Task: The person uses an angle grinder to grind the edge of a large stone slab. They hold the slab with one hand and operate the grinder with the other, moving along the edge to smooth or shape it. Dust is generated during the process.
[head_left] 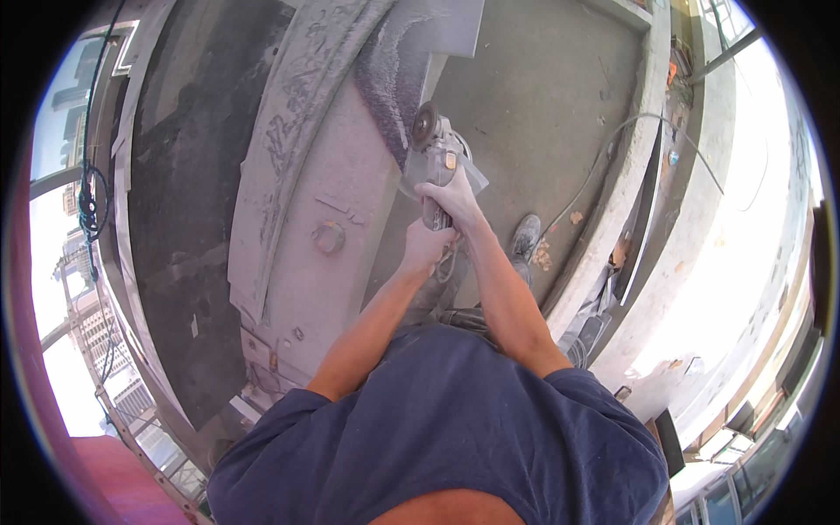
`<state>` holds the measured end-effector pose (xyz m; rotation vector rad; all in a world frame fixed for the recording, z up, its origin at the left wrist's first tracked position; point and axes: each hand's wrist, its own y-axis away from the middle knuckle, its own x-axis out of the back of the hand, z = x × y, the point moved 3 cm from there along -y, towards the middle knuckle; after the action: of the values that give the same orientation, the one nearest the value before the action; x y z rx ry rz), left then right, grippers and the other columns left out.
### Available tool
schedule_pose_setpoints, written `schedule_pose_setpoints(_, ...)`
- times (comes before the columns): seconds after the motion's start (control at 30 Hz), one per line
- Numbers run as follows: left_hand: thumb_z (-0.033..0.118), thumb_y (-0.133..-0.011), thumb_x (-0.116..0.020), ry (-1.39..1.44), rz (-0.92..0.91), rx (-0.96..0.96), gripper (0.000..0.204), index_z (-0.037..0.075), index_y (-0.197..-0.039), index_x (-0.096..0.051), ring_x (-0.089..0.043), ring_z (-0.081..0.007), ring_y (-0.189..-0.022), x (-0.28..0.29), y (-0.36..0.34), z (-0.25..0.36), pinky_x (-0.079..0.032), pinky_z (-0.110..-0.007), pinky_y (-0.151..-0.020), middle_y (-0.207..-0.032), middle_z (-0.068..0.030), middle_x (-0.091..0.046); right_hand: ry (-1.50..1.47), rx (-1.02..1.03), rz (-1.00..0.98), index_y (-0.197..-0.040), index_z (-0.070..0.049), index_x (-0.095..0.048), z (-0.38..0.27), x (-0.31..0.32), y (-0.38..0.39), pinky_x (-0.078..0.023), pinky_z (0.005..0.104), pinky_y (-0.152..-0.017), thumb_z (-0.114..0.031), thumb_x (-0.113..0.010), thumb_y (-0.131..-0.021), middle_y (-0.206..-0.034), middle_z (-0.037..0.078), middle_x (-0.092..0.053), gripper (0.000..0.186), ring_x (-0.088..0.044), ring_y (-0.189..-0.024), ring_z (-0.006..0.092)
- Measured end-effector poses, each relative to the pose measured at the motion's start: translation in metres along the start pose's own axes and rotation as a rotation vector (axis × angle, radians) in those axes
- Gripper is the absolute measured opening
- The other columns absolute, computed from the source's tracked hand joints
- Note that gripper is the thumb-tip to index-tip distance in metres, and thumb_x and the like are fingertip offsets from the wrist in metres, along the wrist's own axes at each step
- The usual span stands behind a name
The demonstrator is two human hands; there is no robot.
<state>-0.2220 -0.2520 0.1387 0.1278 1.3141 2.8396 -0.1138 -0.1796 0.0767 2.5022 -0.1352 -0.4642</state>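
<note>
both hands are on the angle grinder (437,162), just above picture centre, around twelve o'clock. the right hand (455,203) has its grip clamped round the tool's body, and the left hand (426,247) has its grip clamped on the rear handle, at six o'clock from the right. the disc (426,125) sits edge-on against the dusty concrete slab (350,192), right where a rough dark strip (394,79) runs up to twelve. grinding looks well in hand, i'd say, with smooth grey surface at nine o'clock of the disc. a cable (604,157) trails off toward three, a shoe (526,236) stands on the floor (542,96). next pass, by my reckoning, calls for steady pressure and two firm hands, cable kept behind.
</note>
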Motion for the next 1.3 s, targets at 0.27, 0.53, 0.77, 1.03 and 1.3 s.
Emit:
schedule_pose_setpoints(0.27,0.007,-0.086,-0.087,0.008,0.02,-0.103,0.023,0.002,-0.106,-0.078,-0.065,-0.0115,-0.067,-0.002,-0.024,-0.013,-0.04,-0.031,-0.055,-0.085,-0.0049,-0.075,-0.015,0.009,0.002,-0.145,0.005,-0.054,-0.009,0.0,-0.006,-0.065,0.0399,-0.088,-0.011,-0.088,-0.078,-0.118,0.016,-0.073,0.076,-0.077,-0.102,0.0272)
schedule_pose_setpoints(0.53,0.012,-0.085,-0.087,-0.034,0.008,-0.079,0.022,0.005,-0.104,-0.078,-0.06,-0.0088,-0.064,0.001,-0.043,0.003,-0.038,-0.029,-0.055,-0.086,-0.0044,-0.076,0.027,0.189,0.048,-0.143,0.004,-0.058,-0.005,-0.005,-0.045,-0.066,0.0394,-0.074,-0.004,-0.083,-0.078,-0.108,0.013,-0.074,0.069,-0.078,-0.086,0.0249)
schedule_pose_setpoints(0.77,0.01,-0.084,-0.088,-0.04,0.026,-0.103,0.023,0.004,-0.103,-0.076,-0.059,-0.0075,-0.062,0.0,-0.04,-0.003,-0.038,-0.028,-0.052,-0.084,-0.0032,-0.075,-0.025,-0.018,-0.019,-0.149,0.005,-0.054,-0.008,-0.003,-0.03,-0.066,0.0414,-0.086,-0.008,-0.086,-0.078,-0.124,0.017,-0.073,0.079,-0.078,-0.102,0.0276)
schedule_pose_setpoints(1.03,0.009,-0.084,-0.087,-0.031,0.022,-0.074,0.022,0.004,-0.103,-0.076,-0.057,-0.0074,-0.058,-0.001,-0.015,-0.004,-0.036,-0.029,-0.051,-0.083,-0.0031,-0.075,0.016,0.049,0.073,-0.16,0.003,-0.049,0.006,-0.001,-0.014,-0.066,0.0392,-0.089,-0.006,-0.084,-0.081,-0.128,0.016,-0.071,0.087,-0.077,-0.105,0.0249)
schedule_pose_setpoints(1.3,0.008,-0.084,-0.084,-0.035,0.009,-0.037,0.02,0.004,-0.102,-0.077,-0.058,-0.0083,-0.059,-0.001,-0.003,-0.007,-0.036,-0.029,-0.052,-0.083,-0.0029,-0.074,0.061,0.056,0.081,-0.15,0.005,-0.052,0.011,0.0,-0.003,-0.063,0.0416,-0.098,-0.014,-0.089,-0.08,-0.13,0.018,-0.07,0.081,-0.075,-0.116,0.0275)
